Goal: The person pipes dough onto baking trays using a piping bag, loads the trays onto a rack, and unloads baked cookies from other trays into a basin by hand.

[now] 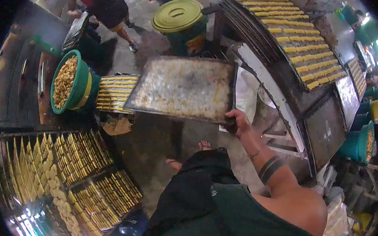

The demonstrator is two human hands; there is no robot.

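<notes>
Tray held at one corner, right hand only.
The right hand (240, 123) was clamped on the near right corner of the tray (182, 88), which was held up in front of the body, above the floor (158, 135). From this grip, the tray extended left and away; its long axis ran crosswise to the wearer, with its stained face toward the camera. In view, the tray's left end overlapped the yellow strips (113, 91) near the tub (85, 74); contact there could not be confirmed. The yellow rows (307, 77) lay beyond the grip, to the right. The left hand was out of view; its state could not be told.
</notes>
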